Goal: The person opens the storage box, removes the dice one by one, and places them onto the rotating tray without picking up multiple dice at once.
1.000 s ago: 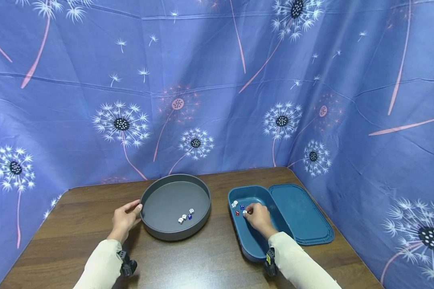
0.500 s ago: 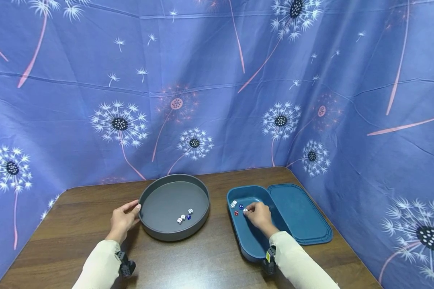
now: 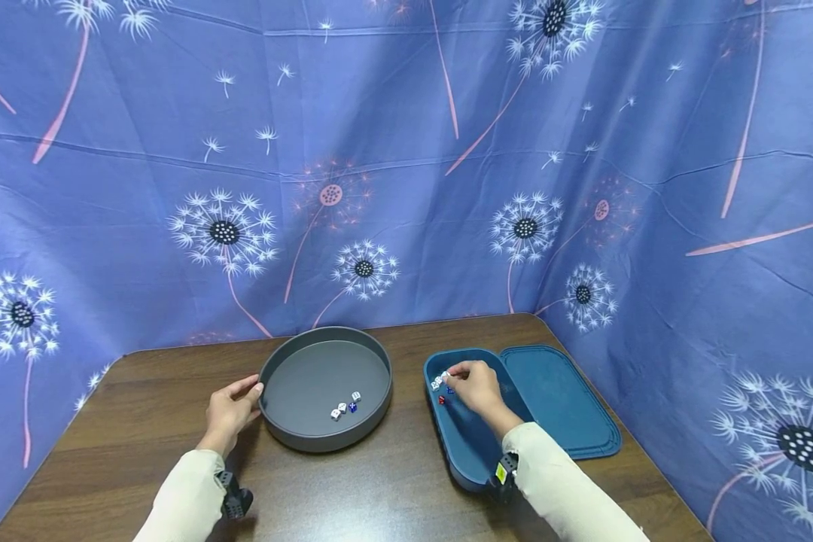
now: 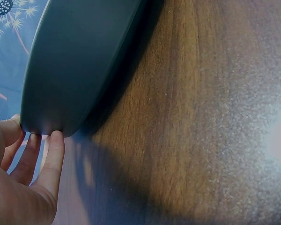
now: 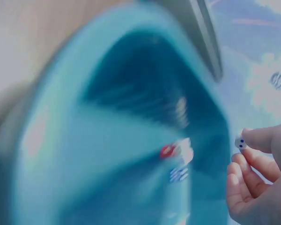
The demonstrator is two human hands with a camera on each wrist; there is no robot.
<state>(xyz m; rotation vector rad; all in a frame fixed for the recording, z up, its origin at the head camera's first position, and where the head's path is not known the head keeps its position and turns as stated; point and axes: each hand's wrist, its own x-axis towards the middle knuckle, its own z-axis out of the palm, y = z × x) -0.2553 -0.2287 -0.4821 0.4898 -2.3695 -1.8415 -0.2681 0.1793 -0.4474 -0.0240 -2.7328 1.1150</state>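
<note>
My left hand (image 3: 230,412) holds the left side of a round dark grey tray (image 3: 332,444). In the left wrist view several fingertips (image 4: 57,134) press against the tray's outer wall (image 4: 75,61), with another digit at its upper edge. Three white dice and one blue die (image 3: 353,407) lie on the tray floor. Over a blue box (image 3: 477,482), my right hand (image 3: 477,385) pinches a white die (image 5: 241,142) between thumb and finger. Below it in the box are a red die (image 3: 442,400), a blue die (image 3: 450,391) and white dice (image 3: 436,385).
A blue lid (image 3: 562,403) lies flat to the right of the box, on the wooden table (image 3: 352,489). Behind and to the right hangs a blue cloth (image 3: 413,226) with dandelion prints. The right wrist view is blurred.
My right hand has lifted the white die from the box floor and moved slightly up and to the left. The left hand stays at the tray.
</note>
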